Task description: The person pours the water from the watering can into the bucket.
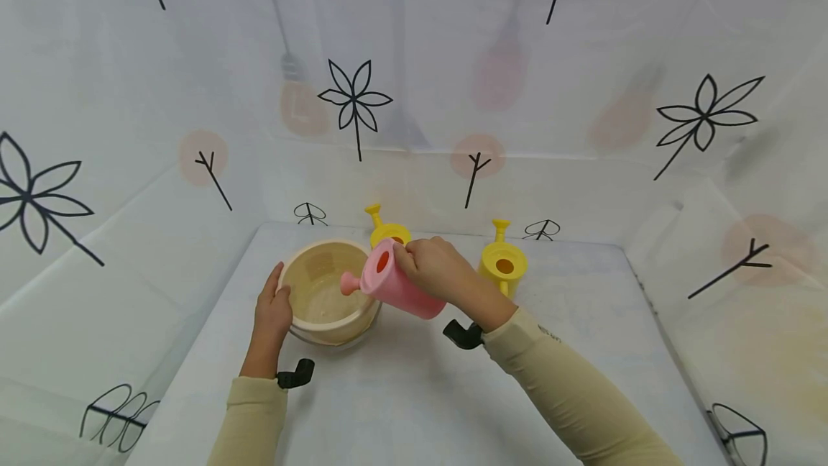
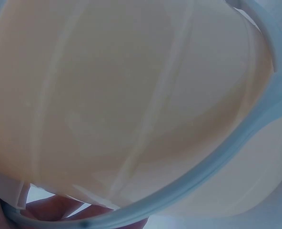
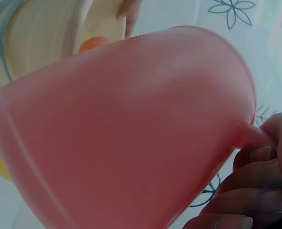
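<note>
A cream bucket (image 1: 317, 268) with a grey-blue handle (image 2: 212, 160) leans on the white table, its mouth facing me. At its left side my left hand (image 1: 274, 315) holds the rim, thumb towards me. In the left wrist view the bucket's ribbed wall fills the frame, and fingers (image 2: 55, 206) show behind the handle. My right hand (image 1: 443, 272) grips the handle of a pink watering can (image 1: 404, 292). The can is tilted left, its round spout head (image 1: 350, 283) over the bucket's mouth. In the right wrist view, curled fingers (image 3: 250, 191) hold the can's handle.
Behind the pink can stands a yellow watering can (image 1: 382, 234), partly hidden. Another yellow watering can (image 1: 503, 262) is just beyond my right wrist. The white table (image 1: 401, 394) meets patterned cloth walls at the back and sides.
</note>
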A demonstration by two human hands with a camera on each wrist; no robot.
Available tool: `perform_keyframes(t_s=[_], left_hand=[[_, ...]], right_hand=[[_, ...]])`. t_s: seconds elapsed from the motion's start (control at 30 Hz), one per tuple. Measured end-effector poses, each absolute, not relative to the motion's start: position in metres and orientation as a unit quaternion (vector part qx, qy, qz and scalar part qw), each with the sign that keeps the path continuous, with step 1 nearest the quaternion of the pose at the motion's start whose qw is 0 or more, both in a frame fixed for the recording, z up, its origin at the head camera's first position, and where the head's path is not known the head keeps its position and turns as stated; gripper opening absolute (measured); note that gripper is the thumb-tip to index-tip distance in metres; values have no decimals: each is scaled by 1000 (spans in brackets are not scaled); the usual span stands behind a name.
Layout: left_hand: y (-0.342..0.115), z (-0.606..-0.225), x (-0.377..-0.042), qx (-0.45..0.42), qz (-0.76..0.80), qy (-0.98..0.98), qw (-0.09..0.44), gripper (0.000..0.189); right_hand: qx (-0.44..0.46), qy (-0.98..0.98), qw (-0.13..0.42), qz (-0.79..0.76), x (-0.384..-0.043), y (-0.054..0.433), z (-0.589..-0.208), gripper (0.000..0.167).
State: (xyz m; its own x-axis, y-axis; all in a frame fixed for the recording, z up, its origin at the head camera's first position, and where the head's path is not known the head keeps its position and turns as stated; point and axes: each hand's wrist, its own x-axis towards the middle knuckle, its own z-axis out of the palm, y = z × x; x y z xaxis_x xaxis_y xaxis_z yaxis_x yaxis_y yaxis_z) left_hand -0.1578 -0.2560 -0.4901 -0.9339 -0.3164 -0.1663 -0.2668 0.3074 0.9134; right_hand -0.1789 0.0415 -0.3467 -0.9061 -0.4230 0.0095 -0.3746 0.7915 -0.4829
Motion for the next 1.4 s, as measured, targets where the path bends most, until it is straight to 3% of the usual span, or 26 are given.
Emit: perform_keyframes(t_s=[1.4], left_hand=[[-254, -489, -156, 180, -558, -810, 29, 54]], right_hand=[[-211, 945, 55, -245, -186, 40, -347, 49]])
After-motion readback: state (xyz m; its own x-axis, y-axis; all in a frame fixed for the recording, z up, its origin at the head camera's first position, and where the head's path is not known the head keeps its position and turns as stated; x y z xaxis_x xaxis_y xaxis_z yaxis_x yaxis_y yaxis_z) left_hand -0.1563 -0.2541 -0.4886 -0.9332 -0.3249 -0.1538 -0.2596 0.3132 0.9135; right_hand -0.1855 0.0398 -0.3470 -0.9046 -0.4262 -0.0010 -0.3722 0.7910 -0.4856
